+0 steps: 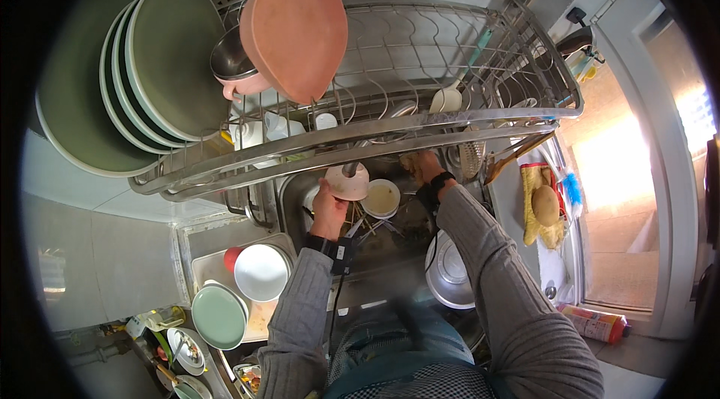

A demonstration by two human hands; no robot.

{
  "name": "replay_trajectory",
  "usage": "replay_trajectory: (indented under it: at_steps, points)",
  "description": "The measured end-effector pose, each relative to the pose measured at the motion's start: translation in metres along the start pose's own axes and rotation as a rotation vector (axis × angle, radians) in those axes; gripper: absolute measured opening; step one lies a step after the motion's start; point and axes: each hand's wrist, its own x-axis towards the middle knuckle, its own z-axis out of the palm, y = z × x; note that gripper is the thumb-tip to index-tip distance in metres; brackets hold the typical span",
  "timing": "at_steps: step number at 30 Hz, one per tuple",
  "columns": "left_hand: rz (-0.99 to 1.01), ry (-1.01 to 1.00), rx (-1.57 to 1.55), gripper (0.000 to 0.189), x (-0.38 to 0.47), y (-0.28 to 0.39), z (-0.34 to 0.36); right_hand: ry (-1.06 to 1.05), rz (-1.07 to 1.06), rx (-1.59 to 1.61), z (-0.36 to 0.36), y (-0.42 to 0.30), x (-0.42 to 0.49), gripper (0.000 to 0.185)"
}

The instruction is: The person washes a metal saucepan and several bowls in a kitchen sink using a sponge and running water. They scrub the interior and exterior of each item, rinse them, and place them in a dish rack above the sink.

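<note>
My left hand [329, 210] grips a small pale pink bowl [350, 190], tilted under the end of the metal faucet [351, 167]. Past the sink's right part, my right hand [430, 166] has its fingers around a tan, crumpled piece [412, 165] that looks like a scrubbing cloth or sponge. Between the two hands, a white bowl [382, 199] with cloudy liquid stands in the steel sink [360, 255]. Chopsticks [367, 223] and some metal utensils lie loose on the sink bottom beside that bowl. The rack's front rails partly cover the faucet.
Above the sink spans a wire dish rack [394, 128] with green plates [174, 61] and a coral bowl [295, 33]. White bowls [262, 272] and a green dish [219, 316] occupy a tray at left. A metal basin [450, 272] sits under my right forearm; a yellow oven mitt [531, 185] lies farther right.
</note>
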Motion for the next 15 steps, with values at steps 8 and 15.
replay_trajectory:
  at_steps: [8,15]
  points:
    - [-0.022,0.084,-0.044,0.040,-0.008,0.007,-0.014,-0.078,-0.075,0.214,-0.006,0.037,0.031,0.037]
    - [-0.011,-0.144,0.071,0.039,-0.025,0.012,-0.003,0.063,-0.287,-0.224,0.007,0.016,0.019,0.023]
